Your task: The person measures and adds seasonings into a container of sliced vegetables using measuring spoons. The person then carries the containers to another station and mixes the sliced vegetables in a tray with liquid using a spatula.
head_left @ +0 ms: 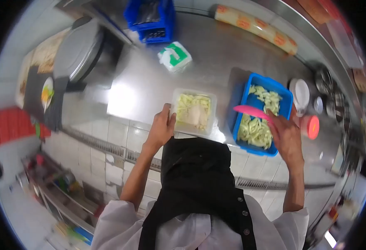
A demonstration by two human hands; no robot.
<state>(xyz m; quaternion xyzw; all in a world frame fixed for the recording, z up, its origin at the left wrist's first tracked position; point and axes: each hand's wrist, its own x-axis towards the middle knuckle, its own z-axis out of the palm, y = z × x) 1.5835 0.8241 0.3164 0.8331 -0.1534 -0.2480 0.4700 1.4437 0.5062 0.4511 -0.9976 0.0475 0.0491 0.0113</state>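
A clear plastic container (213, 121) stands at the near edge of the steel counter. It holds pale green sliced vegetable and a heap of beige powder. My left hand (162, 128) grips its left rim between thumb and fingers. My right hand (287, 135) is closed around the handle of a pink plastic spoon (249, 111), whose wide end points left. The spoon hangs above a blue tub (289, 98) that holds more of the cut vegetable (255, 131) in two heaps. What the spoon's hollow carries, if anything, is hidden from this angle.
At the back of the steel counter (208, 50) are a blue bin (156, 35), a green-and-white packet (175, 56) and a patterned roll (255, 29). Right of the tub stand a white bowl (300, 93) and a red-lidded jar (312, 126). A large lidded pot (76, 50) is at left.
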